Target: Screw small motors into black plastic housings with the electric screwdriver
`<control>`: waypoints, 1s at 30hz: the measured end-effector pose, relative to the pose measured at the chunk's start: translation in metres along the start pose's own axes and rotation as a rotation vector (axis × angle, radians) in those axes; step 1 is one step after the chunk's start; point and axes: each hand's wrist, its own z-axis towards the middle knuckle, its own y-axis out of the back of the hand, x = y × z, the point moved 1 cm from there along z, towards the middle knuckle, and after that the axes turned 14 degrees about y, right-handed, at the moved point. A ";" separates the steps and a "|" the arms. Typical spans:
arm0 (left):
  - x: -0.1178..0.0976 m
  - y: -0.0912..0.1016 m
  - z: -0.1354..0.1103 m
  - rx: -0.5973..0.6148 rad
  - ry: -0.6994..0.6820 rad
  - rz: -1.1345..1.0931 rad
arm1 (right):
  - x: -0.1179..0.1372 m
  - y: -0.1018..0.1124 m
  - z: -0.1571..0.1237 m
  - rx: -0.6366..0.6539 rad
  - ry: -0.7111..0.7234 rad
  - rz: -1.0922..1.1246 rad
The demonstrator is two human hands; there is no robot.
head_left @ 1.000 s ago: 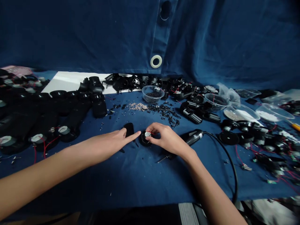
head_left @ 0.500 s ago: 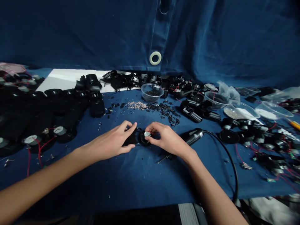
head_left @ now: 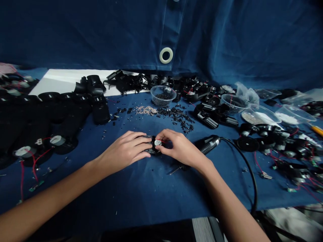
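Observation:
My right hand [head_left: 180, 148] pinches a small white-faced disc [head_left: 157, 143] with a red wire, seated in a round black plastic housing [head_left: 151, 151]. My left hand [head_left: 124, 150] lies against the housing's left side, its fingers closed over a flat black plastic piece [head_left: 147, 136] that is mostly hidden. A black corded electric screwdriver [head_left: 210, 145] rests just beyond my right hand, and a thin metal bit [head_left: 175, 170] lies below that hand.
Rows of black housings with red wires [head_left: 42, 153] fill the left side, and more black parts lie at right. Loose black bits [head_left: 176, 117] and silvery screws [head_left: 146, 110] are scattered ahead, near a clear bowl [head_left: 163, 95]. Behind hangs a blue cloth with a grommet [head_left: 166, 55].
My left hand has moved right and closed over the flat black piece beside the housing. My right hand stays on the disc. The view has shifted slightly.

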 end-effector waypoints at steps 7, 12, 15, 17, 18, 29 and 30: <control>-0.001 0.001 0.001 -0.005 -0.035 0.024 | -0.001 0.000 0.000 -0.004 0.016 -0.003; -0.001 -0.001 0.001 0.007 -0.029 0.016 | 0.000 0.000 0.000 -0.003 0.017 -0.001; 0.001 -0.002 0.001 0.008 -0.028 0.006 | 0.000 0.000 -0.001 -0.002 0.012 0.013; 0.002 -0.002 0.001 0.017 -0.028 0.004 | -0.001 0.000 -0.002 -0.001 -0.007 0.040; 0.002 -0.002 0.001 0.027 -0.026 0.002 | -0.001 -0.001 -0.002 0.009 -0.011 0.051; -0.009 0.009 0.041 0.295 0.035 -0.085 | -0.008 -0.008 0.007 0.139 0.094 -0.211; -0.009 0.009 0.045 0.327 0.009 -0.076 | -0.008 -0.009 0.006 0.133 0.084 -0.229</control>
